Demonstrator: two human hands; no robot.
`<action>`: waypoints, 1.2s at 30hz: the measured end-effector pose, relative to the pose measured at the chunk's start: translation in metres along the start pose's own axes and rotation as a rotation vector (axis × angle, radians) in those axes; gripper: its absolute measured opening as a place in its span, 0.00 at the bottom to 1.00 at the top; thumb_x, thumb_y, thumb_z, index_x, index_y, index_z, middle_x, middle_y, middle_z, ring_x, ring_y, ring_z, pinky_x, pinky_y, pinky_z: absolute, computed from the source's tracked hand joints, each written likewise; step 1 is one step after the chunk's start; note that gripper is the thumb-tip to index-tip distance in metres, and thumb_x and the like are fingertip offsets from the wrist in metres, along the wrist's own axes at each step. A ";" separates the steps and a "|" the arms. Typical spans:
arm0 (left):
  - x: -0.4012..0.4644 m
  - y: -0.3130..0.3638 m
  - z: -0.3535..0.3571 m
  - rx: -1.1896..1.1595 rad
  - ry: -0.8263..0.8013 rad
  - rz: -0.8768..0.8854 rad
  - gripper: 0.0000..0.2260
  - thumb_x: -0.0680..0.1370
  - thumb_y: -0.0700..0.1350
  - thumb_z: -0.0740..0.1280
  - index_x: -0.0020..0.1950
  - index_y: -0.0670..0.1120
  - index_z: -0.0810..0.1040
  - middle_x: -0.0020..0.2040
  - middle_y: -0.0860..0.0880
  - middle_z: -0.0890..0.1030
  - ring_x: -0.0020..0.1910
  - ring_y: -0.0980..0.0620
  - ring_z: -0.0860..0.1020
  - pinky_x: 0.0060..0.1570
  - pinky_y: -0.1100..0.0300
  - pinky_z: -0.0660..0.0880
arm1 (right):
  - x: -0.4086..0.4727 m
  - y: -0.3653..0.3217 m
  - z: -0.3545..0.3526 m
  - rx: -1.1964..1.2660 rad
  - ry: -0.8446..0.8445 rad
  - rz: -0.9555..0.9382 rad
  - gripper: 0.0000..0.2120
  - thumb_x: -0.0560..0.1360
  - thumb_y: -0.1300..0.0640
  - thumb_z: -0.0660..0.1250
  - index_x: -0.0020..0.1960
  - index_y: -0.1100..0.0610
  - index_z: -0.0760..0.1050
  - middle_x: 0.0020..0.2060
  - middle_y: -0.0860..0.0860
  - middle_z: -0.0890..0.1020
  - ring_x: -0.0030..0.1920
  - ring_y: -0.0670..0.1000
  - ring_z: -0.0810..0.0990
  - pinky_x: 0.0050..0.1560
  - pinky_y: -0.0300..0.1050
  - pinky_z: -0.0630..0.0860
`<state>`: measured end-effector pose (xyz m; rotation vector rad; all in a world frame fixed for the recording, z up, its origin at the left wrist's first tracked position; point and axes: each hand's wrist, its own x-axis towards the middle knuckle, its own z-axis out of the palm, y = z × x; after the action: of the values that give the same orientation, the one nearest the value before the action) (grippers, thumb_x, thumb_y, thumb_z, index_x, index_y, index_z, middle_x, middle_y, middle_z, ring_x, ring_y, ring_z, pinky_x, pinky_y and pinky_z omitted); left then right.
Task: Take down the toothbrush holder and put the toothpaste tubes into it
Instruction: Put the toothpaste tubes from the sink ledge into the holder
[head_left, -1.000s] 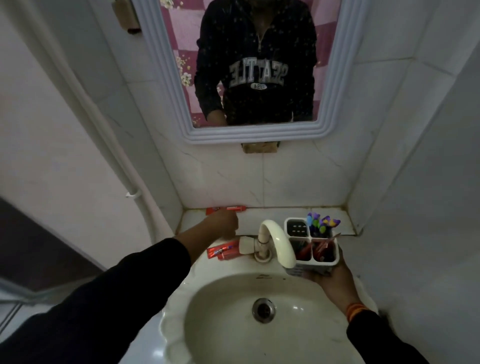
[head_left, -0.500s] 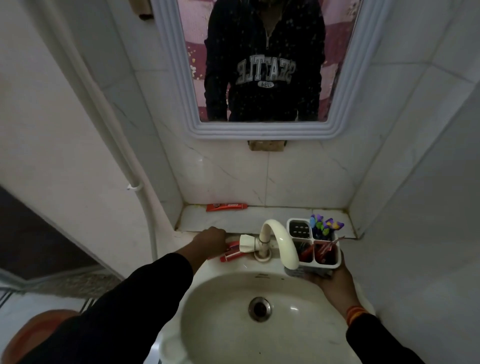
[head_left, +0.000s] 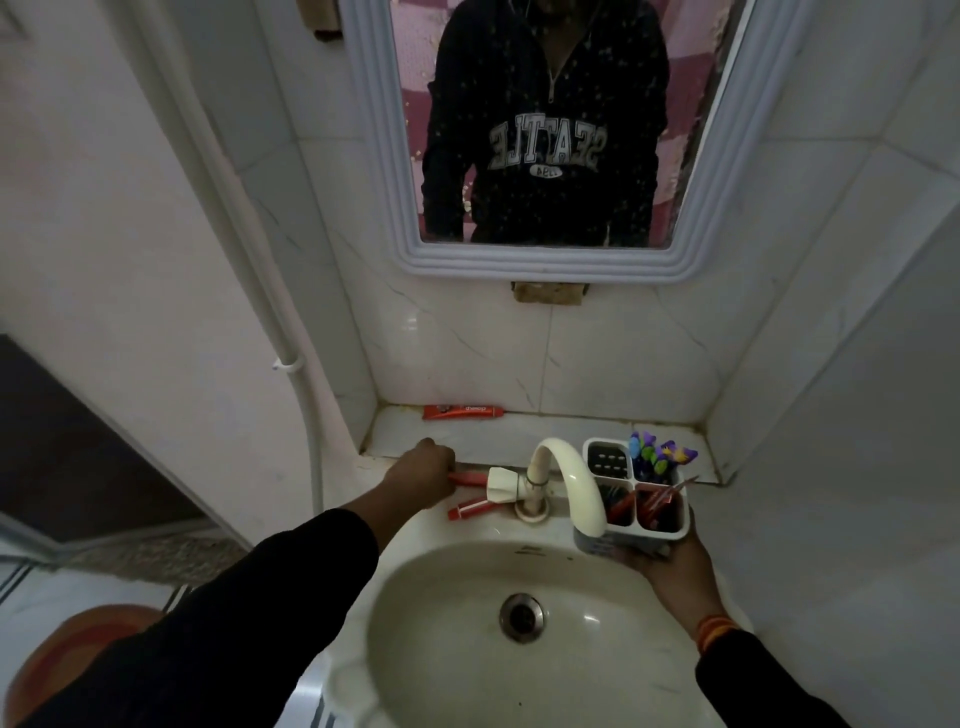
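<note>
Left hand (head_left: 423, 475) closing on a toothpaste tube (head_left: 467, 478) while the right hand (head_left: 670, 566) is holding the toothbrush holder (head_left: 635, 499).

The left hand is curling shut around 1 red tube on the sink rim (head_left: 363, 519), at 9 o'clock from the tap (head_left: 558, 480); a 2nd tube (head_left: 470, 508) is lying just below it, a 3rd (head_left: 463, 411) is resting on the ledge (head_left: 519, 434) at 11 o'clock. The right hand is cupping the 4-compartment holder from beneath, at 3 o'clock from the tap, above the basin edge.

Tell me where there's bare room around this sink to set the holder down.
The ledge is bare between the red tube by the wall and the right corner. It is crowded left of the tap, where the left hand grips tubes.
</note>
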<state>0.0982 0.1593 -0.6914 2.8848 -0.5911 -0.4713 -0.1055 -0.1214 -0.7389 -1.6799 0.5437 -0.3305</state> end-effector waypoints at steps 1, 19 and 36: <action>-0.004 0.003 -0.009 -0.059 0.049 -0.008 0.11 0.74 0.47 0.74 0.55 0.45 0.84 0.52 0.44 0.82 0.49 0.46 0.82 0.46 0.57 0.77 | -0.001 -0.002 0.000 -0.004 -0.004 -0.007 0.47 0.59 0.72 0.82 0.59 0.29 0.68 0.56 0.40 0.80 0.61 0.53 0.78 0.64 0.63 0.76; -0.087 0.187 -0.137 -0.301 0.280 0.470 0.08 0.77 0.49 0.71 0.50 0.48 0.88 0.39 0.52 0.87 0.34 0.58 0.83 0.40 0.60 0.81 | -0.005 -0.010 -0.001 -0.038 0.002 -0.027 0.41 0.61 0.71 0.81 0.64 0.45 0.69 0.55 0.39 0.78 0.60 0.50 0.78 0.64 0.51 0.75; -0.023 0.101 -0.083 -0.218 0.102 0.058 0.10 0.79 0.43 0.69 0.57 0.46 0.86 0.55 0.47 0.87 0.51 0.50 0.84 0.54 0.61 0.79 | -0.001 -0.003 -0.004 -0.080 -0.011 -0.027 0.43 0.61 0.67 0.83 0.70 0.50 0.69 0.57 0.42 0.80 0.59 0.47 0.79 0.61 0.47 0.75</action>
<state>0.0699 0.0841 -0.5857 2.6597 -0.5669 -0.3539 -0.1081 -0.1234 -0.7352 -1.7668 0.5323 -0.3226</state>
